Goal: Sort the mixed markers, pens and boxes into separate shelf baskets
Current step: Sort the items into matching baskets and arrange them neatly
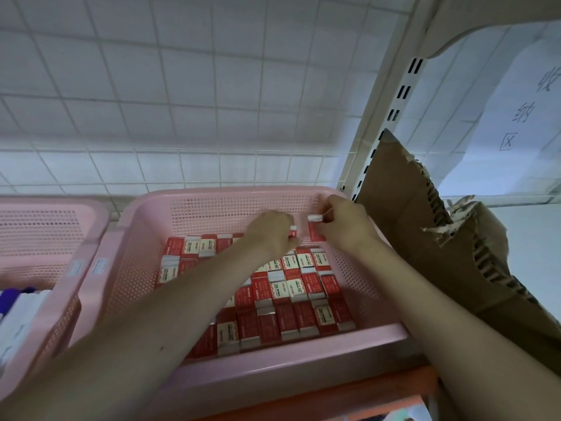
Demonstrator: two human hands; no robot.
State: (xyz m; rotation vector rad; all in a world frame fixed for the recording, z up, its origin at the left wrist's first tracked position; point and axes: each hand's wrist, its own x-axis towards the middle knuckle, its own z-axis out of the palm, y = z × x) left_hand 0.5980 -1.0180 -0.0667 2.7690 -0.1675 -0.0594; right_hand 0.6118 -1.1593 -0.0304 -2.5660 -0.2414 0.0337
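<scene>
A pink perforated basket (273, 363) on the shelf holds several small red-and-white boxes (291, 287) laid in rows. Both my hands reach to its far right corner. My right hand (343, 223) pinches one red-and-white box (315, 229), held on end against the basket's back wall. My left hand (271, 233) is curled over another small box (293, 230) just left of it; only that box's white end shows past my fingers.
A second pink basket (45, 238) stands to the left with purple and white markers (15, 302) in it. Torn brown cardboard (425, 238) leans against the white shelf upright (385, 117) on the right. White wire grid backs the shelf.
</scene>
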